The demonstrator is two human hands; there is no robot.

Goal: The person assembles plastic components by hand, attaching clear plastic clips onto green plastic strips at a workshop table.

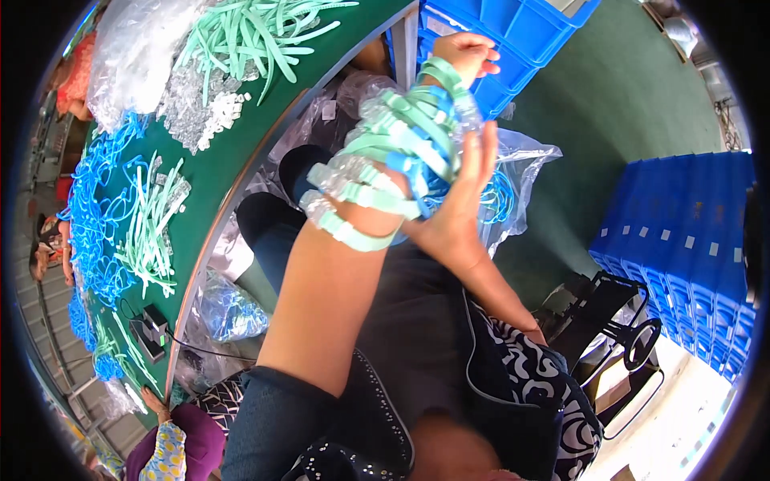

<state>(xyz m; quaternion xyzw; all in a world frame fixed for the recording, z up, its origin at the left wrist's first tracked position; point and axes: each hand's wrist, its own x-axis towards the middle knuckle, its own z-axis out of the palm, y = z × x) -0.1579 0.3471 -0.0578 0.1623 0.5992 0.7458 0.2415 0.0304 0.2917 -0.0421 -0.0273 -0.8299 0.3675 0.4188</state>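
Observation:
My left forearm is stretched out and ringed by many mint-green straps with clear plastic pieces and some blue cords among them. Beyond the bundle, my left hand has its fingers curled in, and I see nothing in them. My right hand lies against the bundle's right side, fingers stretched upward and the thumb apart, with no strap gripped. Some blue cord shows behind that hand, by a clear plastic bag.
On the green table at left lie mint straps, blue cords, clear clips and a small black device. Blue crates stand ahead and more crates at right. Another person's hand rests at the table's near end.

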